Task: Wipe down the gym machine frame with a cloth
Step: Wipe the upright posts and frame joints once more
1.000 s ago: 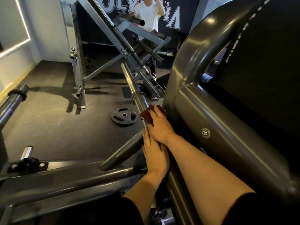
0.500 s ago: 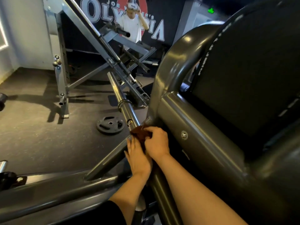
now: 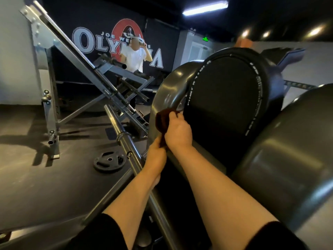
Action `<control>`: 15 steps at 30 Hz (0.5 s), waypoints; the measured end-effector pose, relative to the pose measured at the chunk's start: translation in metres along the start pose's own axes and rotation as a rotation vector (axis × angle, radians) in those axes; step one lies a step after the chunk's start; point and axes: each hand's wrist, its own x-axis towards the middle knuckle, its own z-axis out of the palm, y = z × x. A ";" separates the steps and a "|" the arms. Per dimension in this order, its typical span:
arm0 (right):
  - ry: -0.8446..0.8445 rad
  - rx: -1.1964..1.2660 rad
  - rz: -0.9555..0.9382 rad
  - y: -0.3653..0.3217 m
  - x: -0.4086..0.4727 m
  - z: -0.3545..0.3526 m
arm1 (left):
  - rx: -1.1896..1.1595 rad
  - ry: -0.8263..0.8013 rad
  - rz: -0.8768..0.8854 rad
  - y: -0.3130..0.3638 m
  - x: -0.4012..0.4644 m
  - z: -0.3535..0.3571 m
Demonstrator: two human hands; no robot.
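The right hand [image 3: 178, 134] has its grip clenched on the upper part of a dark brown cloth [image 3: 163, 121], pressing it against the curved grey tube of the gym machine frame [image 3: 167, 87], at the left edge of the black back pad [image 3: 225, 98]. The left hand [image 3: 155, 156] sits just below and touches the right hand; its fingers pinch the lower end of the cloth. Both forearms extend up from the bottom of the view, with black sleeves at the elbows. The frame tube is smooth, glossy and reflects the ceiling lights. A steel bar [image 3: 126, 139] runs diagonally just left of the hands. On the dark rubber floor [image 3: 36, 177] a black weight plate [image 3: 109, 161] lies flat near the bar. Farther left stands an angled grey machine [image 3: 72, 56] with bolted uprights. A person in a white shirt [image 3: 134, 58] stands at the rear before a dark wall bearing a large logo [image 3: 117, 46]. A strip light [image 3: 205, 8] is mounted on the ceiling.
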 end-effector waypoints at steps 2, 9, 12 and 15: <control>-0.069 0.062 -0.037 0.002 -0.012 -0.023 | -0.050 0.053 0.043 0.011 -0.014 0.009; 0.345 0.591 -0.155 -0.005 -0.115 -0.142 | 0.010 0.204 0.545 0.081 -0.085 0.050; 0.567 0.613 -0.251 0.025 -0.187 -0.185 | 0.062 0.081 0.741 0.086 -0.140 0.085; 0.700 0.541 -0.074 0.083 -0.266 -0.202 | 0.086 -0.043 0.820 0.051 -0.215 0.116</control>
